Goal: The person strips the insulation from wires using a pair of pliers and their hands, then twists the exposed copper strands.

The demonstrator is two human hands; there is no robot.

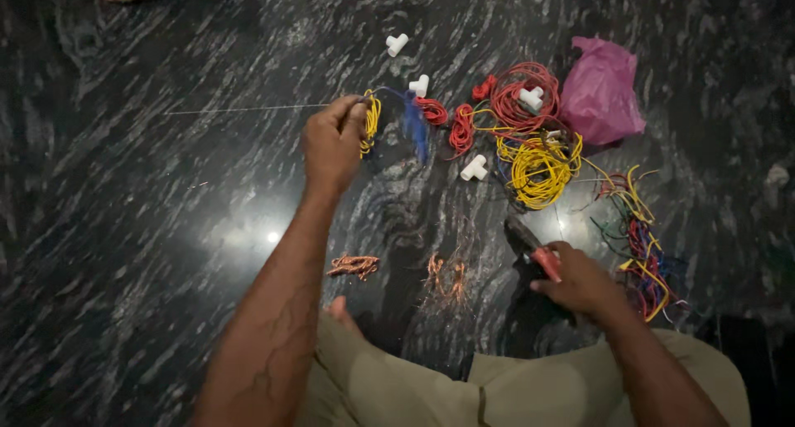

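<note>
Our left hand (333,144) pinches a thin yellow plastic-coated wire coil (372,120); our right hand (580,282) grips red-handled metal pliers (534,249) on the glossy black stone floor (166,228).

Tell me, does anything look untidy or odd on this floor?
Yes. Bare copper strands lie scattered loose on the dark floor beside a twisted copper bundle, and the mixed coloured wires beside the right hand are a tangle, unlike the coiled yellow wire.
</note>
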